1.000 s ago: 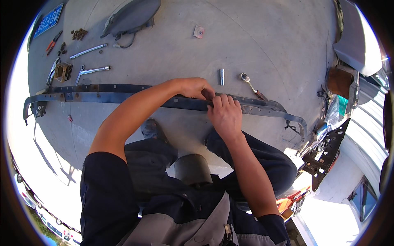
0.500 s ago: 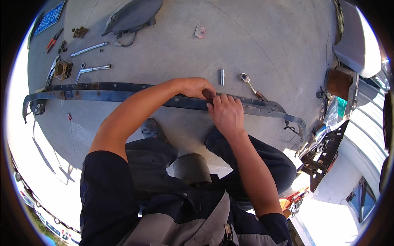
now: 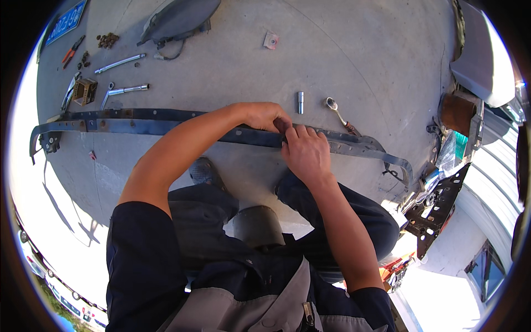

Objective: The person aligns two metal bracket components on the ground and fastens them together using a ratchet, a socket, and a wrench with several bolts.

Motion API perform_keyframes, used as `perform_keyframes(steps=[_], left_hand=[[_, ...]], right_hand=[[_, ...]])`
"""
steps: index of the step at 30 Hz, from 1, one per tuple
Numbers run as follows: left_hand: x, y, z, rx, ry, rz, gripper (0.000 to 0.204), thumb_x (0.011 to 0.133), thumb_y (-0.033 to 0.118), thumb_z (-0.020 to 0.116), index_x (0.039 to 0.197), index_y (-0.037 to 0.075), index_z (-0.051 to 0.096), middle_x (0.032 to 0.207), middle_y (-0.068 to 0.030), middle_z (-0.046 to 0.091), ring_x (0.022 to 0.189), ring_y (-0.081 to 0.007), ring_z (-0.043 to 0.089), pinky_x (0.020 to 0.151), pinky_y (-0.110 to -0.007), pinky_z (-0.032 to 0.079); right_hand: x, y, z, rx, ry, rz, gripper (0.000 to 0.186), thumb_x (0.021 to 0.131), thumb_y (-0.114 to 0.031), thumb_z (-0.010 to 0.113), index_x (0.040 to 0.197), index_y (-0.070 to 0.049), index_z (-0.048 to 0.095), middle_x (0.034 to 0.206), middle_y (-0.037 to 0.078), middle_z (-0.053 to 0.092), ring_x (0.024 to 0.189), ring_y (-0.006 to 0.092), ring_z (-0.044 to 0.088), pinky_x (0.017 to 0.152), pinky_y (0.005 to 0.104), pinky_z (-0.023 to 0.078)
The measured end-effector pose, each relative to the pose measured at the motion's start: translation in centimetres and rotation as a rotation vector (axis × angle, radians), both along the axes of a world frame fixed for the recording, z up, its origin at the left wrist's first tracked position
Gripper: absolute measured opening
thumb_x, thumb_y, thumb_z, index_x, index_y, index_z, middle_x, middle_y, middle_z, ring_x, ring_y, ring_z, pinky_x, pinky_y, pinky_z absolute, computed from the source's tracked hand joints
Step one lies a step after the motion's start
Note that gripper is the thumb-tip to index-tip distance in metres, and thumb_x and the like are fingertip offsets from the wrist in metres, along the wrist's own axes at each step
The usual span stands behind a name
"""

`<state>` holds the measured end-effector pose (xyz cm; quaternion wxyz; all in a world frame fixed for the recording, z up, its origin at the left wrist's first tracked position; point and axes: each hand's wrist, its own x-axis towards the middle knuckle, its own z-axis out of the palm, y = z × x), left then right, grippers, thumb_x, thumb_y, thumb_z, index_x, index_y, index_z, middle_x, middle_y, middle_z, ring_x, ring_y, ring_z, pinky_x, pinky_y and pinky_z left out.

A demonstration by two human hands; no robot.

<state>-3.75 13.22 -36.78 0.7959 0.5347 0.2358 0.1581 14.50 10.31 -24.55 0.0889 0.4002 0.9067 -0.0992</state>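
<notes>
A long dark metal bumper beam (image 3: 149, 126) with holes along it lies crosswise before me, its ends bent toward me. My left hand (image 3: 267, 117) reaches over it from the far side, fingers curled in at the beam's middle; what they pinch is hidden. My right hand (image 3: 307, 154) is closed over the near strip of the beam, its fingertips beside the left fingers. Beyond the beam lie a chrome deep socket (image 3: 300, 103) and a ratchet wrench (image 3: 338, 113), both untouched.
At the far left are pliers (image 3: 72, 52), a pile of bolts (image 3: 107, 40), a long bar (image 3: 119, 63), a socket wrench (image 3: 126, 90) and a small box (image 3: 84, 92). A dark lamp-like part (image 3: 180, 19) lies farther back. Car parts (image 3: 440, 210) crowd the right side.
Both hands stay at the middle of the beam, with only a slight shift of the fingers and right wrist. The beam and the tools lie as before.
</notes>
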Motion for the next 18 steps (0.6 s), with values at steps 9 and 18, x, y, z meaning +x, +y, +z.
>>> perform_keyframes(steps=[9,18], left_hand=[[-0.1,0.1,0.2,-0.024,0.017,-0.007,0.023,0.087,-0.001,0.069,0.11,-0.003,0.068,0.102,-0.009,0.074,0.097,-0.0147,0.068,0.088,-0.031,0.054],[0.0,0.1,-0.1,-0.028,0.013,0.004,0.026,0.087,-0.001,0.071,0.112,-0.003,0.068,0.104,-0.0094,0.074,0.099,-0.015,0.068,0.089,-0.031,0.054]], right_hand=[[0.2,0.5,0.0,-0.028,-0.046,0.043,0.027,0.084,-0.035,0.072,0.091,-0.009,0.066,0.084,0.006,0.066,0.08,0.0224,0.067,0.069,0.0385,0.05],[0.0,0.4,0.2,-0.046,-0.007,0.015,0.026,0.083,-0.033,0.074,0.088,-0.009,0.065,0.083,0.006,0.065,0.081,0.0224,0.067,0.069,0.0383,0.051]])
